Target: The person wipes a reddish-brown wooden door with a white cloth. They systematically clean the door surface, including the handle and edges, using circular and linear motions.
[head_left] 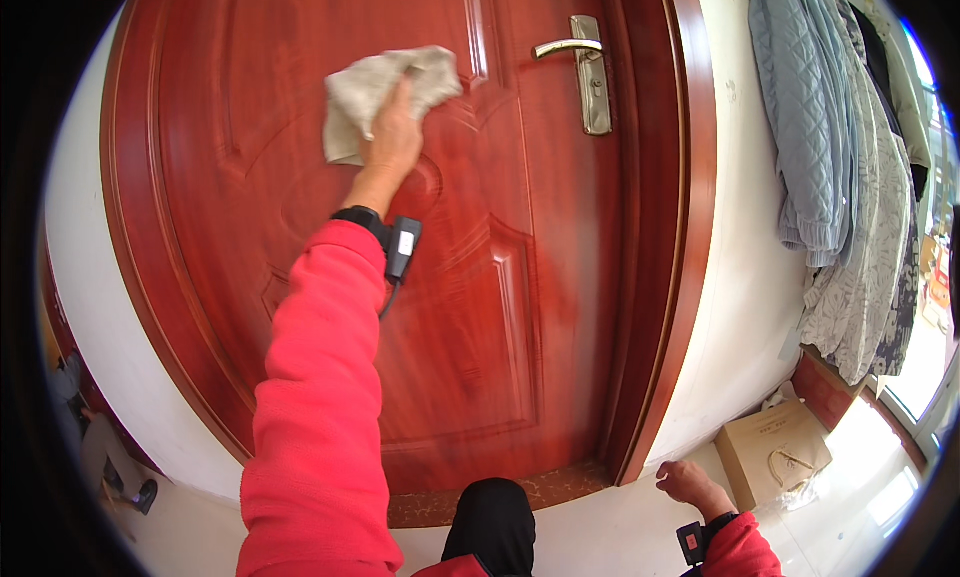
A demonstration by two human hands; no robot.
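Observation:
A reddish-brown panelled door (465, 277) fills the middle of the view. My left hand (394, 138), reaching up from a red sleeve, presses a beige cloth (356, 101) against the door's upper part; part of the palm side is hidden. To the right of the cloth, on the same door, is a metal lever handle (568, 48) on its long plate. My right hand (686, 483) hangs low at the lower right, near the foot of the door frame, with curled fingers and no object visible in it. Each wrist bears a black strap with a small device.
Jackets and patterned garments (859, 164) hang on the right wall. Below them a tan paper bag with rope handles (772, 449) stands on the pale tiled floor. A stone threshold (570, 487) runs under the door. At the far left, a person (109, 449) is partly visible.

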